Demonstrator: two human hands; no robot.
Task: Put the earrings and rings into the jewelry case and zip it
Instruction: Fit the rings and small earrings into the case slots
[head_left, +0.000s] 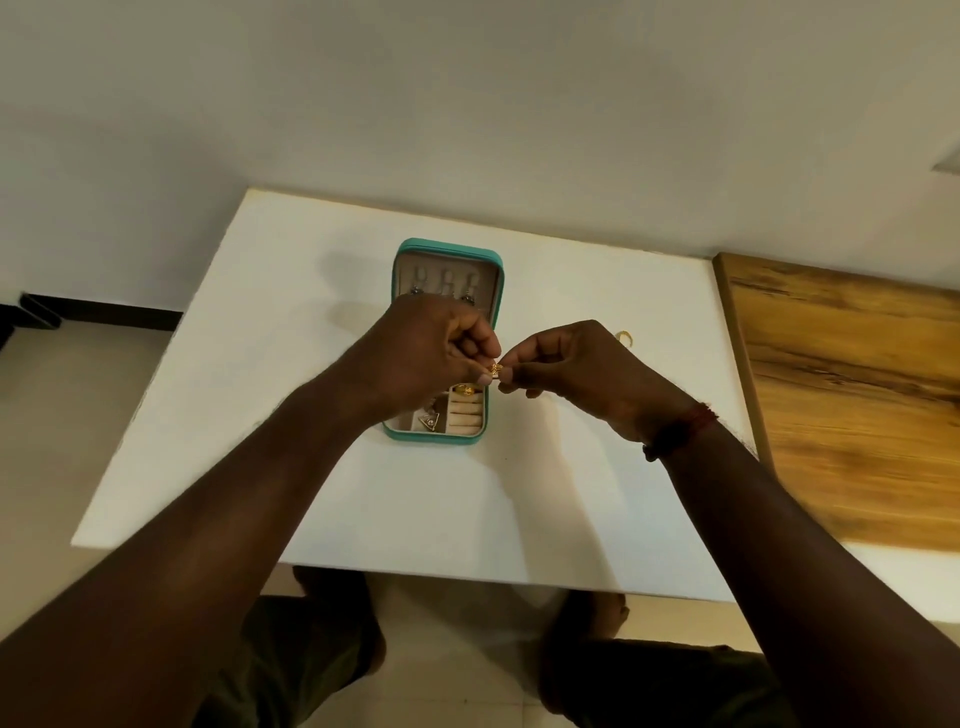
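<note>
Both hands (441, 348) (566, 369) pinching a small gold earring (494, 370), above the open teal jewelry case (445, 249), white table (311, 467)

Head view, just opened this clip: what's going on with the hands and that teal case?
A person's left hand and right hand pinch a small gold piece together above the open jewelry case on the white table. A gold ring and a triangular earring lie inside; a gold hoop lies on the table.

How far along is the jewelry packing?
Done: a gold ring and a triangular earring sit in the open teal case. In hand: the left hand and right hand pinch a small gold piece. Left: a loose gold piece on the table, then zipping.
</note>
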